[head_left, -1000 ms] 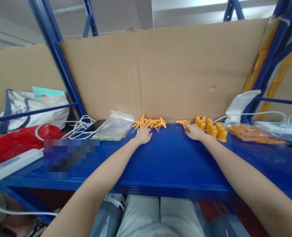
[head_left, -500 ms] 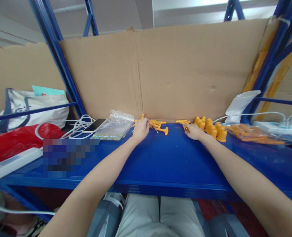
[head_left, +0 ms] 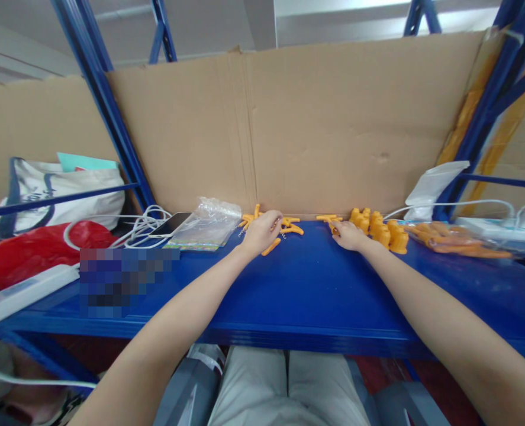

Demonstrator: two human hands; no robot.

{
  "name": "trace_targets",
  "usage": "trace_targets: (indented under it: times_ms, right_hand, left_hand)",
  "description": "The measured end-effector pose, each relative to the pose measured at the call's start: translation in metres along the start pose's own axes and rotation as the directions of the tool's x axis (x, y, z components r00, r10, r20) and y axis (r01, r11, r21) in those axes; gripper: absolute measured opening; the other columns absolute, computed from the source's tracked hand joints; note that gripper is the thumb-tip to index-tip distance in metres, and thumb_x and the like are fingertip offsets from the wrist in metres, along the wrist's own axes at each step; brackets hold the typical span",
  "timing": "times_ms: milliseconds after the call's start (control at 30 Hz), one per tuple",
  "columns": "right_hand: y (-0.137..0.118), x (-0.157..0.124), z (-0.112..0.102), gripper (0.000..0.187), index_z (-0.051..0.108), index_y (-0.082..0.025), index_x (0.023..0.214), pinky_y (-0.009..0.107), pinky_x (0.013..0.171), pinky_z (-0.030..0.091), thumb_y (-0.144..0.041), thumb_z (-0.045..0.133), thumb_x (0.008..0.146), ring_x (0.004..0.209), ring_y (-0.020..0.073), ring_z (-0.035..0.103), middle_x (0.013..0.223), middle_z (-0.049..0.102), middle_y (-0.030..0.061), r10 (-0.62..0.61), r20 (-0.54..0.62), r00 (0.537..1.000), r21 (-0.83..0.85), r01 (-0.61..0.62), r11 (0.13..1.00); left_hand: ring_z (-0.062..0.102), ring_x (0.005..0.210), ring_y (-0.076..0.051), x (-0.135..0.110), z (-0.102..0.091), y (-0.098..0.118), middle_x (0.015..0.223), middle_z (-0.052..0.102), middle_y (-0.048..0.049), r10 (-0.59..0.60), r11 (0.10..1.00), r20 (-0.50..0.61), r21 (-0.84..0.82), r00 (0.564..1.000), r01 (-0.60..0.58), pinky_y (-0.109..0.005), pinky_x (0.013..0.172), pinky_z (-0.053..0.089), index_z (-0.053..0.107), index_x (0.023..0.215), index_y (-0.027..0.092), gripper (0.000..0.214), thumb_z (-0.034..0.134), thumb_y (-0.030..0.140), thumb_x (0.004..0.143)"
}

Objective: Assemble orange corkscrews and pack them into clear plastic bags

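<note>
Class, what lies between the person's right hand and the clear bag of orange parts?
In the head view, a cluster of ridged orange pieces stands between the right hand and the clear bag.

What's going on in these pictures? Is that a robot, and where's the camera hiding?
No robot here! Those are a person's own two bare hands. All the pictures come from one camera worn on the person's head, looking forward and down, so you see the arms stretching away from you.

The hands are over a blue tabletop. The left hand seems to hold a long orange piece, beside a pile of orange pieces. The right hand seems to pinch a small orange piece, but its fingers hide most of it.

Just right of that hand stand chunky yellow-orange pieces. Farther right is a clear bag of orange parts. On the left lies a clear plastic bag.
</note>
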State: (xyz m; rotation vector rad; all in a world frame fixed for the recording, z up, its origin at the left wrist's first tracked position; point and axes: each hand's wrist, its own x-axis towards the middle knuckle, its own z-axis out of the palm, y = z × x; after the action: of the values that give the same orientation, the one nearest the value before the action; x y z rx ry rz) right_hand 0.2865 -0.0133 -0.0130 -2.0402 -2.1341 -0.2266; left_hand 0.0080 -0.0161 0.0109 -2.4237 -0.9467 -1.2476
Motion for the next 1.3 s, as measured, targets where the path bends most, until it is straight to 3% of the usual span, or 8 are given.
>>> trace_targets:
  times_ms: [133, 300, 467, 600, 800, 967, 1133, 1300]
  right_hand:
    - [0.0, 0.0, 0.0, 0.05, 0.045, -0.015, 0.138, 0.048, 0.101, 0.039, -0.024, 0.042, 0.089, 0.128, 0.0309, 0.044, 0.138, 0.051, 0.0165, 0.014, 0.008, 1.0, -0.005, -0.014, 1.0]
    - [-0.002, -0.001, -0.002, 0.051, 0.044, -0.015, 0.139, 0.049, 0.1, 0.04, -0.023, 0.041, 0.089, 0.128, 0.0316, 0.045, 0.137, 0.052, 0.0177, 0.017, 0.01, 1.0, -0.001, -0.017, 1.0]
    - [-0.003, -0.002, -0.003, 0.051, 0.044, -0.015, 0.139, 0.051, 0.1, 0.04, -0.023, 0.042, 0.088, 0.128, 0.0327, 0.044, 0.138, 0.051, 0.0183, 0.017, 0.015, 1.0, 0.003, -0.017, 1.0]
    - [-0.003, -0.003, -0.003, 0.051, 0.044, -0.015, 0.139, 0.052, 0.1, 0.04, -0.023, 0.041, 0.089, 0.129, 0.0331, 0.043, 0.138, 0.05, 0.0189, 0.019, 0.015, 1.0, 0.003, -0.019, 1.0]
    - [-0.006, -0.004, -0.005, 0.052, 0.042, -0.013, 0.141, 0.052, 0.102, 0.038, -0.023, 0.04, 0.089, 0.13, 0.0328, 0.042, 0.14, 0.048, 0.0194, 0.03, 0.026, 0.999, 0.008, -0.031, 0.999]
    - [-0.006, -0.004, -0.005, 0.053, 0.041, -0.012, 0.141, 0.052, 0.101, 0.039, -0.022, 0.04, 0.088, 0.13, 0.0326, 0.042, 0.141, 0.048, 0.0189, 0.021, 0.025, 0.999, 0.002, -0.021, 1.0]
    - [-0.003, -0.002, -0.002, 0.051, 0.045, -0.013, 0.138, 0.051, 0.102, 0.038, -0.021, 0.04, 0.088, 0.129, 0.0318, 0.044, 0.138, 0.05, 0.0188, 0.003, 0.001, 1.0, 0.008, -0.003, 1.0]
    - [-0.001, 0.001, 0.002, 0.05, 0.046, -0.016, 0.137, 0.056, 0.104, 0.034, -0.021, 0.043, 0.087, 0.133, 0.0319, 0.039, 0.144, 0.045, 0.0164, -0.02, -0.021, 1.0, 0.014, 0.021, 1.0]
  left_hand:
    - [0.061, 0.069, -0.014, -0.004, 0.007, 0.008, 0.071, 0.06, 0.0011, 0.031, 0.999, 0.234, -0.042, 0.972, -0.022, -0.024, 0.065, 0.046, 0.057, 0.106, 0.018, 0.019, 0.054, 0.028, 0.09]
    - [0.063, 0.089, -0.02, -0.01, 0.018, -0.001, 0.093, 0.067, -0.007, 0.118, 0.993, 0.488, -0.041, 0.865, -0.113, -0.032, 0.082, 0.049, 0.066, 0.097, 0.016, 0.02, 0.061, 0.032, 0.086]
    - [0.05, 0.124, -0.027, -0.014, 0.024, -0.015, 0.128, 0.058, -0.0108, 0.07, 0.996, 0.479, 0.019, 0.875, -0.09, -0.043, 0.105, 0.038, 0.065, 0.113, 0.019, 0.032, 0.055, 0.037, 0.089]
    - [0.052, 0.124, -0.025, -0.014, 0.025, -0.017, 0.134, 0.057, -0.0107, 0.015, 1.0, 0.542, 0.011, 0.841, -0.025, -0.042, 0.105, 0.04, 0.049, 0.133, 0.019, 0.046, 0.049, 0.036, 0.091]
    - [0.053, 0.123, -0.024, -0.011, 0.03, -0.014, 0.135, 0.057, -0.009, -0.131, 0.99, 0.616, 0.12, 0.777, 0.071, -0.039, 0.104, 0.041, 0.055, 0.126, 0.018, 0.038, 0.041, 0.03, 0.093]
    - [0.054, 0.123, -0.025, -0.013, 0.032, -0.016, 0.134, 0.058, -0.0095, -0.143, 0.988, 0.606, 0.135, 0.782, 0.077, -0.039, 0.102, 0.043, 0.054, 0.127, 0.018, 0.038, 0.039, 0.028, 0.093]
    - [0.056, 0.119, -0.024, -0.014, 0.032, -0.018, 0.13, 0.059, -0.011, -0.058, 0.997, 0.556, 0.079, 0.829, 0.017, -0.038, 0.102, 0.043, 0.055, 0.124, 0.015, 0.036, 0.043, 0.022, 0.091]
    - [0.059, 0.11, -0.024, -0.012, 0.028, -0.016, 0.112, 0.065, -0.0122, 0.022, 0.997, 0.512, 0.054, 0.859, -0.057, -0.037, 0.098, 0.046, 0.063, 0.102, 0.013, 0.022, 0.047, 0.018, 0.087]
